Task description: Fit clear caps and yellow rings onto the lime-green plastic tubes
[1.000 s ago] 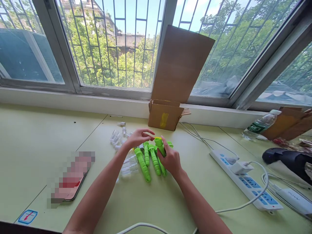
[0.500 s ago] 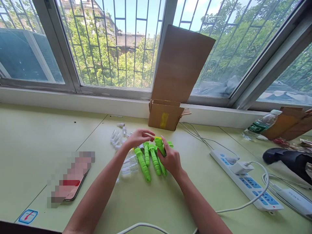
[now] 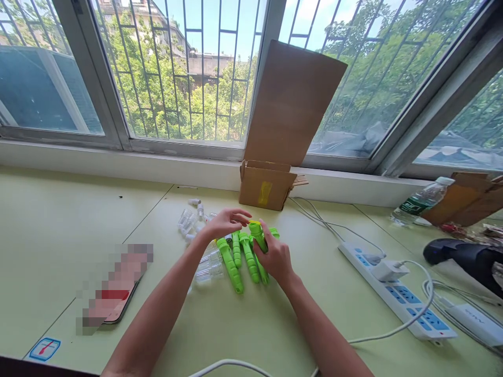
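At a pale green table (image 3: 70,220) under a barred window, an open cardboard box (image 3: 265,188) stands at 12 o'clock from my hands, with its tall flap (image 3: 294,102) leaning on the window frame. A white power strip (image 3: 396,296) with blue sockets lies at 3 o'clock with a charger plugged in, and its cords trail toward the box and across the near edge. A water bottle (image 3: 420,201) lies on its side at 2 o'clock, and a black device (image 3: 463,259) sits past the strip. A phone (image 3: 113,288) rests at 8 o'clock, well apart, its screen blurred. Small clear plastic parts (image 3: 186,220) are scattered at 11 o'clock, and clear tubes (image 3: 208,267) lie under my left forearm. Nothing blocks the space between my hands.

The box carries a strip of yellow tape and no writing I can read. The bottle's green label is too small to make out. A blue-edged sticker (image 3: 45,349) with a red mark sits on the near left corner of the table.

My right hand (image 3: 277,259) is wrapped around a green tube (image 3: 257,233), tilted with its wide end up, above a row of green tubes (image 3: 236,259) lying side by side on the table. My left hand (image 3: 223,222) hovers half-open, fingers loosely curled, with the tips just beside the tube's top. Whether they pinch anything I cannot tell.
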`<state>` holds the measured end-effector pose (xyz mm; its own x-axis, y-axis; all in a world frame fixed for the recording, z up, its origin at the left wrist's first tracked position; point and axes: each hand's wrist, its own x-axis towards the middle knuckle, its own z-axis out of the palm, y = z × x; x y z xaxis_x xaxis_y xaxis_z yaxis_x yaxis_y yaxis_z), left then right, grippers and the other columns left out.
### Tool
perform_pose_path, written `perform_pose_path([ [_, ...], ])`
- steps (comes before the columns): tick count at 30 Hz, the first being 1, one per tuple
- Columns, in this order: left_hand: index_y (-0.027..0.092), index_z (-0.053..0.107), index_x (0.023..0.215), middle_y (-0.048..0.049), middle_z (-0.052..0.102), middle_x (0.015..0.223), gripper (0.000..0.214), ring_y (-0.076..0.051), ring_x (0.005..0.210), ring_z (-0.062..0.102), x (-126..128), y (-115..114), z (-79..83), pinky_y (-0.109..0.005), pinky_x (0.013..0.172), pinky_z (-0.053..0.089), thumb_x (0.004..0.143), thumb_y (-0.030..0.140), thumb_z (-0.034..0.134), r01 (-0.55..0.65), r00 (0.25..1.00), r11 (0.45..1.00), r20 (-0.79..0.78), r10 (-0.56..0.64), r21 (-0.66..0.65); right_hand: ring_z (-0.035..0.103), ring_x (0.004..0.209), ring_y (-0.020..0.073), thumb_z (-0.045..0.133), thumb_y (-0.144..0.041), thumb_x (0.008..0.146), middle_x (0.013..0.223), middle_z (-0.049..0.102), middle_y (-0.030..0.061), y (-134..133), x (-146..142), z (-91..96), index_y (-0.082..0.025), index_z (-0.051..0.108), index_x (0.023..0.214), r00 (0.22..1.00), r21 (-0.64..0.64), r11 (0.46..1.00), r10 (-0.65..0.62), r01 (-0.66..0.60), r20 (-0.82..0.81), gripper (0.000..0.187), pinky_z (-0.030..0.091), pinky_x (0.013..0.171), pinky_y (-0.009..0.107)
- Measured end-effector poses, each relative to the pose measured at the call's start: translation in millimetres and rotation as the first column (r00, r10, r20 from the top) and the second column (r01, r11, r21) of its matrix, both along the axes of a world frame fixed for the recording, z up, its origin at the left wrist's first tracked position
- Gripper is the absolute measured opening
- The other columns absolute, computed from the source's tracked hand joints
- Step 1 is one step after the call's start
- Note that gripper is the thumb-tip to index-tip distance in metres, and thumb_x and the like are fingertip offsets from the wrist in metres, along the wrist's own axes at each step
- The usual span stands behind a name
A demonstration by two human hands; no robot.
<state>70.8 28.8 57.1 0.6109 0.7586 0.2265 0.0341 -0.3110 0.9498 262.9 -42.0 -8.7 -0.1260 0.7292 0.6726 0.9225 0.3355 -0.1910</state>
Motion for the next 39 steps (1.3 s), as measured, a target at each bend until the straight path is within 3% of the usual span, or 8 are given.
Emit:
perform_pose_path([
  [8,0.015,0.067,0.105,-0.0103,0.070,0.102,0.038,-0.019,0.091,0.065,3.2,0.5,-0.6,-0.033,0.084,0.051,0.073,0.035,0.073,0.035,0.999,0.996,-0.043,-0.032,0.084,0.062,0.060,0.0193,0.047,-0.035,0.088,0.084,0.072,0.0065,-1.1,-5.9,2.8,-0.015,0.033,0.146,0.980,-0.062,0.997,0.041,-0.054,-0.193,0.063,0.046,0.057,0.028],
  [16,0.014,0.067,0.095,-0.0079,0.068,0.096,0.041,-0.019,0.086,0.065,5.8,0.1,-2.2,-0.032,0.080,0.052,0.068,0.042,0.077,0.025,1.000,0.999,0.010,-0.025,0.021,0.058,0.056,0.0181,0.048,-0.034,0.086,0.071,0.066,0.0018,-1.9,-10.6,4.3,-0.017,0.036,0.145,0.955,-0.096,0.990,0.076,-0.108,-0.288,0.063,0.045,0.054,0.027],
  [28,0.014,0.062,0.089,-0.0073,0.065,0.096,0.040,-0.019,0.088,0.063,8.3,-2.5,-2.1,-0.033,0.080,0.050,0.064,0.039,0.080,0.109,0.992,0.992,0.066,-0.105,-0.058,0.065,0.067,0.0185,0.049,-0.030,0.087,0.090,0.073,0.0059,-0.5,-5.6,0.7,-0.020,0.030,0.148,0.976,-0.124,0.985,0.094,-0.120,-0.196,0.065,0.048,0.061,0.027],
  [39,0.014,0.063,0.087,-0.0038,0.062,0.087,0.037,-0.017,0.084,0.061,8.7,-1.6,-3.5,-0.034,0.080,0.051,0.065,0.040,0.079,0.092,0.995,0.996,0.038,-0.092,-0.005,0.068,0.075,0.0209,0.049,-0.028,0.087,0.096,0.073,0.0074,-1.3,-4.5,2.0,-0.022,0.030,0.149,0.989,-0.132,0.986,0.083,-0.099,-0.124,0.065,0.049,0.064,0.028],
])
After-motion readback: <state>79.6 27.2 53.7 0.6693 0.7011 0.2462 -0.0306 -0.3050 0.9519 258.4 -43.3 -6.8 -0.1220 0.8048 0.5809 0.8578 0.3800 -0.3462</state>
